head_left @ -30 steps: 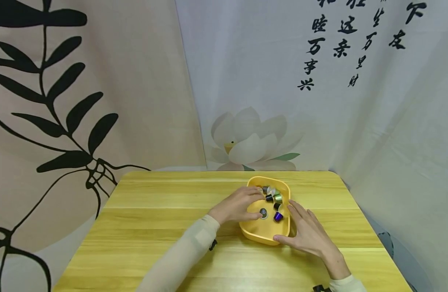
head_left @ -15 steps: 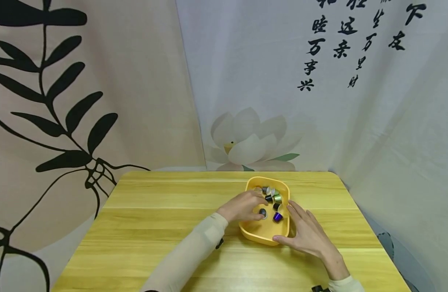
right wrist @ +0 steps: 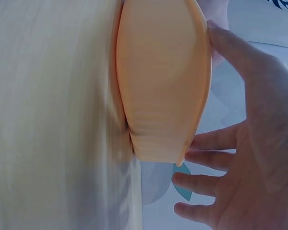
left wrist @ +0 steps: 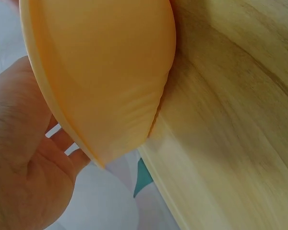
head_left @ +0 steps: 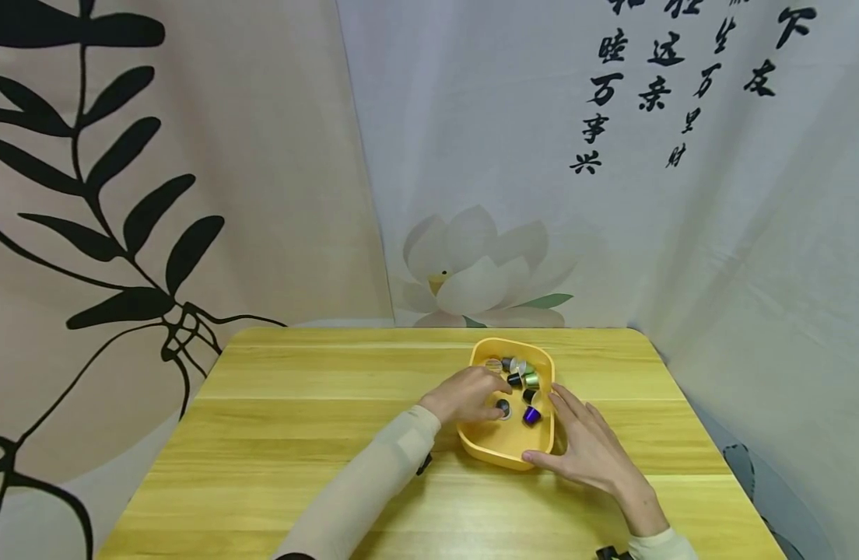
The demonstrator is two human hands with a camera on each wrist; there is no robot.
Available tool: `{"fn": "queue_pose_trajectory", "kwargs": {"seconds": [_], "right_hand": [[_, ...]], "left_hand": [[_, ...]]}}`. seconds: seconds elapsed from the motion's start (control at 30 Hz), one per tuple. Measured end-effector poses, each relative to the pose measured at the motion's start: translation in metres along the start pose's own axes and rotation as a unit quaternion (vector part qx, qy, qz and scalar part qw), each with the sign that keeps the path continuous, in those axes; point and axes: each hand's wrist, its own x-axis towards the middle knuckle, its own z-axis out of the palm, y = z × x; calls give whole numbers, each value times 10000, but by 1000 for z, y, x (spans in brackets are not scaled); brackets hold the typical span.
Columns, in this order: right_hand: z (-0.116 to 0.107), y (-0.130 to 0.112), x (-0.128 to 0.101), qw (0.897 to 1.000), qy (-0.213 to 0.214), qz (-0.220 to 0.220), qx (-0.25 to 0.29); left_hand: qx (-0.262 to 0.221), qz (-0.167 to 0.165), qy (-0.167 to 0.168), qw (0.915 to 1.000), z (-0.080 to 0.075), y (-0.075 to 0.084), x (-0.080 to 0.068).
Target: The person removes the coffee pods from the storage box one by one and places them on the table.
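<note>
Lying between both hands: yellow tray

A yellow wooden counter with rounded corners and a plank grain stood before hanging cloth. The left cloth was beige, printed with black leaves on a stem. The right cloth was pale grey, bearing a white lotus and black brush characters. Light was soft and even.
</note>
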Motion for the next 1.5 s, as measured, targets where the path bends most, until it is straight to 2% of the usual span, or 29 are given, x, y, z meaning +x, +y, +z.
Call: {"fn": "queue_pose_trajectory", "kwargs": {"seconds": [0.27, 0.6, 1.5], "right_hand": [[0, 1, 0, 10000, 41, -10, -15], [-1, 1, 1, 9999, 86, -61, -52], [1, 0, -2, 9999, 109, -23, -7]], "left_hand": [[177, -45, -176, 9997, 0, 3, 6], [460, 12, -185, 9988, 1, 3, 11], [401, -102, -393, 9984, 5, 5, 14]]}}
